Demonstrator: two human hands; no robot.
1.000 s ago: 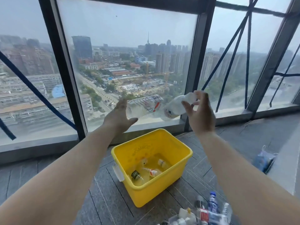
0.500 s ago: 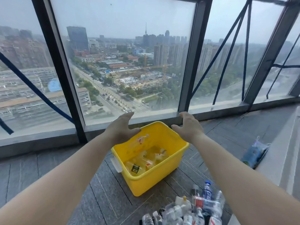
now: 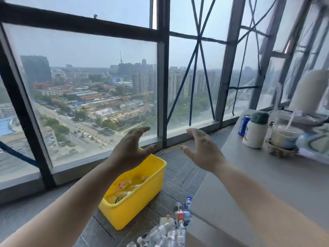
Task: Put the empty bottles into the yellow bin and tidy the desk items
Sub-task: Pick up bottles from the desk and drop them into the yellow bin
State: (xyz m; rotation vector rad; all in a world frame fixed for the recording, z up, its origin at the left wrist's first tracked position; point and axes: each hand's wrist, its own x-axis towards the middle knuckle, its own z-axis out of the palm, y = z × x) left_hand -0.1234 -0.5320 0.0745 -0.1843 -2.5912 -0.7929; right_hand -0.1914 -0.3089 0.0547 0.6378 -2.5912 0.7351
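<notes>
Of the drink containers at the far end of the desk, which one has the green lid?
The white flask, standing between the blue can and the clear cup with a straw; only it has a dark green cap.

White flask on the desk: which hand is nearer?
Right. The right hand hovers open just off the desk edge, left of the white flask and apart from it. The left hand is farther left, above the yellow bin.

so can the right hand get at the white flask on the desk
Probably yes: the right hand is open and empty, with only bare desk between it and the white flask.
</notes>
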